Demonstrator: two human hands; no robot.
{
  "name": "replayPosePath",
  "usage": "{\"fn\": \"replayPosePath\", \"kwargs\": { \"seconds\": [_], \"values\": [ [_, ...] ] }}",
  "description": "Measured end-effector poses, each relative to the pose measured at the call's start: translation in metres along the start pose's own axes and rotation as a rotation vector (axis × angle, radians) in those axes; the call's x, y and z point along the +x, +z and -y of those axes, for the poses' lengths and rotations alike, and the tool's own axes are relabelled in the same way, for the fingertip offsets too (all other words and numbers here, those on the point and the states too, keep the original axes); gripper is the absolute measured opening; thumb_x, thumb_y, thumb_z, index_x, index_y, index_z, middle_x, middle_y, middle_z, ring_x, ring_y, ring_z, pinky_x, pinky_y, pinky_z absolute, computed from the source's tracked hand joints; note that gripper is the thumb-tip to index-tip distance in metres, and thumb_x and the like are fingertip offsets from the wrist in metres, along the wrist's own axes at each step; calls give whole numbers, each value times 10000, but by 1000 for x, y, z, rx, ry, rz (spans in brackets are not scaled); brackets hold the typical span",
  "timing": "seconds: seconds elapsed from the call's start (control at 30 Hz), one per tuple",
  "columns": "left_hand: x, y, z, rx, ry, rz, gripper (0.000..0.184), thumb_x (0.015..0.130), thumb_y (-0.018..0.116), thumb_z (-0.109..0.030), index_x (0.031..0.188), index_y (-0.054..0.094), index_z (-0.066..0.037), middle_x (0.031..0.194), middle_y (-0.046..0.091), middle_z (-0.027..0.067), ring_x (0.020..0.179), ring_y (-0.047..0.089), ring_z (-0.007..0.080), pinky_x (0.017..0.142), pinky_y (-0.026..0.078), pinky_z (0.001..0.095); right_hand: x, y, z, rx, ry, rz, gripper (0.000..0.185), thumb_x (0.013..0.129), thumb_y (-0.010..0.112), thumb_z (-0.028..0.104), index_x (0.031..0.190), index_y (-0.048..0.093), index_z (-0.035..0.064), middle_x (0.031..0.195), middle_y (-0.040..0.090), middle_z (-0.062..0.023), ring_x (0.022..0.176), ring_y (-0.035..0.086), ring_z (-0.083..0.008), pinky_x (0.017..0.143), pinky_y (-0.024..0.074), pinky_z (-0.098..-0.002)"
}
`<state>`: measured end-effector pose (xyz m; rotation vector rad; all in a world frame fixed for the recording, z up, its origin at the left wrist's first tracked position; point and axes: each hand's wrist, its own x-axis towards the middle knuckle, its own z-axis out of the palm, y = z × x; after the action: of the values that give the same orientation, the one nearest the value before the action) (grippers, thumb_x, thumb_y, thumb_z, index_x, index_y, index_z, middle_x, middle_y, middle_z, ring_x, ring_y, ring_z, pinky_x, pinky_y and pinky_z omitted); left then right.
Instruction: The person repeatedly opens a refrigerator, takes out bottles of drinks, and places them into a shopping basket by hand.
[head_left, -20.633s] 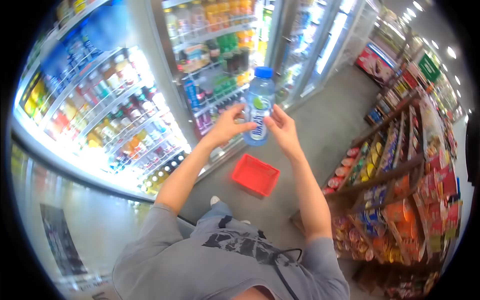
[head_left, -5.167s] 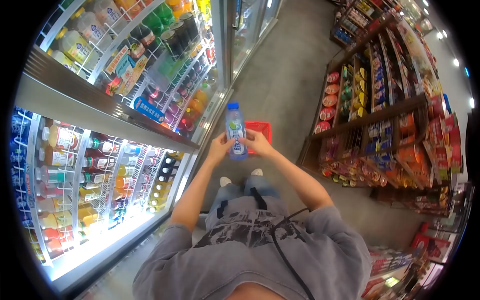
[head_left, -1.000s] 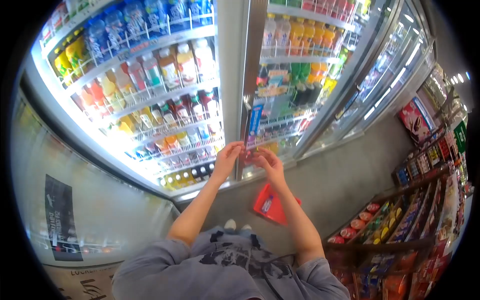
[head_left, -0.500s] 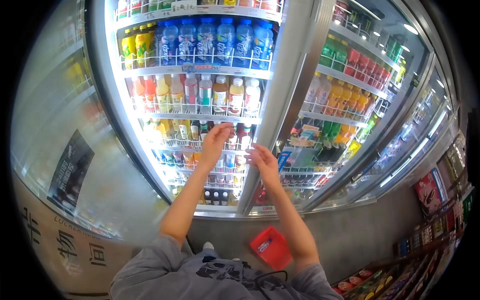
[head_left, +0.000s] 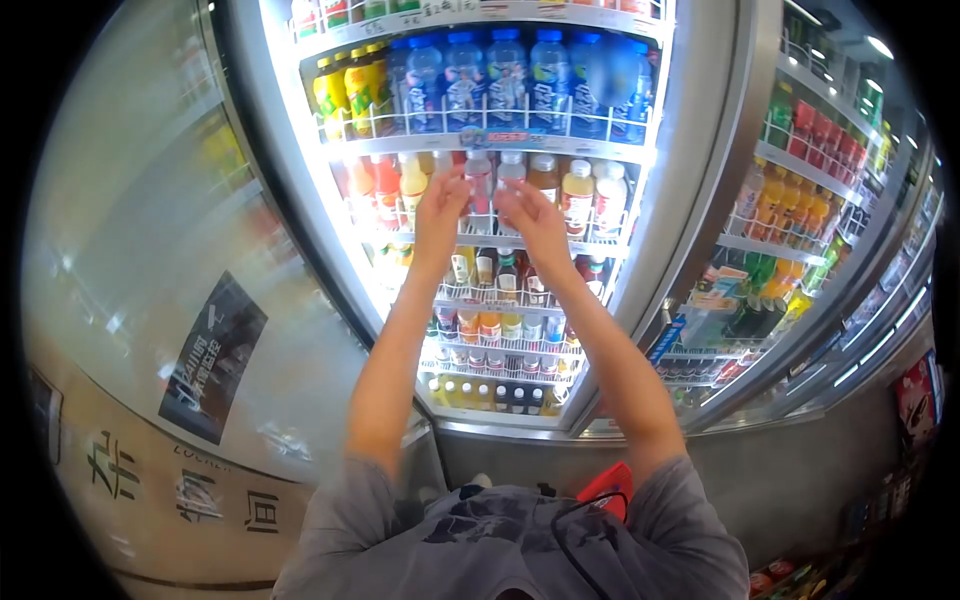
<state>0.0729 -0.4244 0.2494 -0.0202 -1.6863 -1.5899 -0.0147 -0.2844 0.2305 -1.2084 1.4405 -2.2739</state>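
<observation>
My left hand point(head_left: 440, 215) is raised in front of a lit fridge shelf of drinks. Its fingers are loosely bent and apart, at the left side of a pink bottle point(head_left: 479, 190). Just right of that bottle is my right hand point(head_left: 535, 224), fingers spread and holding nothing I can see. They overlap the lower part of a pale-capped bottle point(head_left: 511, 166); whether they touch it I cannot tell. Farther right on the same shelf stand a yellowish bottle point(head_left: 577, 195) and a white-capped bottle point(head_left: 609, 200).
Blue bottles point(head_left: 506, 85) line the shelf above, behind a wire guard point(head_left: 590, 122). A glass door point(head_left: 130, 250) stands at the left. Beside it all, a closed fridge section point(head_left: 790, 200) holds more drinks. A red basket point(head_left: 603, 482) is on the floor, partly hidden by my body.
Both hands have moved up from the lower shelves to the third-shelf bottles. The camera view has shifted, so the fridge now lies farther right and the basket is partly covered.
</observation>
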Motion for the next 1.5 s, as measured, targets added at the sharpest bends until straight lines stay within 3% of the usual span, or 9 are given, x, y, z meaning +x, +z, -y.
{"fn": "replayPosePath", "kwargs": {
  "seconds": [0.33,0.53,0.67,0.7,0.93,1.0,1.33,1.43,1.5],
  "values": [
    [123,-67,-23,107,152,-147,460,890,669,-198,1302,532,-45,1101,652,108,942,623,153,782,499,286,143,62,26,-30,-127,43,481,946,619,208,1351,494,-20,1228,617,-125,1100,608,-192,942,501,-315],
    [172,-89,-23,258,159,-173,578,875,677,-231,1373,467,-26,1249,591,150,1073,589,202,893,481,321,213,60,-3,-154,-231,-38,413,921,654,220,1249,603,-26,1076,699,-108,879,642,-122,783,509,-244],
    [203,-106,-7,304,109,-200,556,918,650,-319,1357,497,-14,1140,632,108,1021,579,185,878,476,314,237,72,-22,-297,-393,-153,389,921,631,236,1193,636,-42,1085,702,-202,972,691,-237,852,512,-289],
    [217,-112,1,420,161,-245,537,944,612,-375,1329,533,-9,1086,640,81,989,578,170,875,464,304,239,76,-21,-357,-400,-175,358,938,615,243,1174,659,-23,1057,702,-135,1007,663,-203,853,516,-268],
    [225,-103,5,372,134,-203,516,963,571,-390,1293,564,6,1165,646,125,1083,583,181,931,436,294,237,95,13,-857,-381,-186,394,921,562,278,1135,655,-39,1056,689,-227,1043,658,-343,903,503,-365],
    [237,-106,17,412,195,-218,549,937,586,-425,1285,572,0,1152,663,144,1070,614,220,920,459,317,250,99,6,-784,-381,-169,252,863,531,149,904,641,-74,928,659,-289,911,632,-458,823,510,-462],
    [263,-107,26,453,128,38,766,796,768,-364,1373,463,38,1207,644,191,1070,639,272,901,505,344,272,101,5,-887,-328,-225,260,793,526,132,891,667,-63,921,666,-292,920,639,-458,841,500,-484],
    [264,-99,27,649,116,37,849,711,772,-535,1335,502,-25,1168,669,159,1079,642,282,946,460,376,267,98,5,-836,-363,-256,280,772,527,108,925,685,-66,959,673,-290,945,651,-437,864,505,-455],
    [267,-92,37,841,142,-60,915,646,731,-673,1319,528,-89,1120,693,118,1084,641,298,1021,359,424,266,93,6,-806,-268,-155,466,812,532,111,1243,597,-55,1183,664,-207,1133,637,-290,971,477,-321]
  ]
}}
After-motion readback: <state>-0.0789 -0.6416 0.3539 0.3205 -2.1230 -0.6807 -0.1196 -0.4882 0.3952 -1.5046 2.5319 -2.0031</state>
